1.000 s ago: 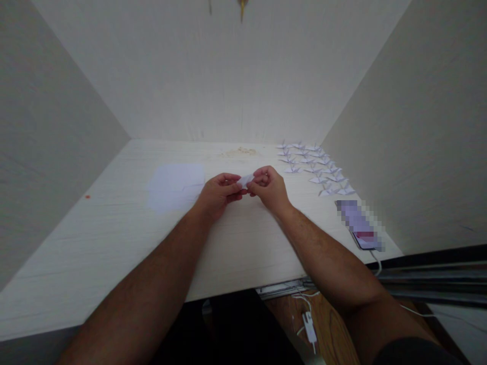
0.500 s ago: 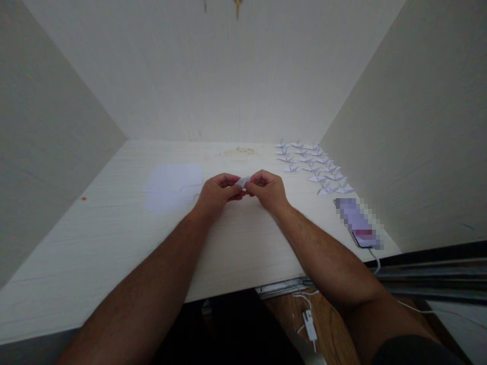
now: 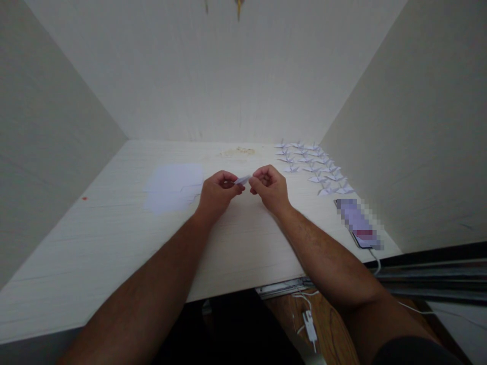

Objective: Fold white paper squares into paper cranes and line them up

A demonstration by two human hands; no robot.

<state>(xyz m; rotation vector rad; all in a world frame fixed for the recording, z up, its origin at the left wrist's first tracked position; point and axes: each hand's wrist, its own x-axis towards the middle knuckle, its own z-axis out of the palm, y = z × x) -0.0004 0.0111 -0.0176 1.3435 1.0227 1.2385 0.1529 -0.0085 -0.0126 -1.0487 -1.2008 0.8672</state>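
Over the surface (image 3: 247, 248), the small folded paper (image 3: 242, 180) is pinched in the grip of the left hand (image 3: 217, 193), its long axis pointing rightward to the right hand (image 3: 273, 190). That grip is right by the tip; whether it's clamped there, I can't tell.

left hand (image 3: 216, 194) — pinches folded paper (image 3: 242, 179) | right hand (image 3: 272, 190) — at its tip

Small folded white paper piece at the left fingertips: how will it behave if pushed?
The small folded white paper piece is likely very light: little paper, pinched by the left hand. Probably fairly stiff, since it shows no droop. Its narrow tip may crease easily.
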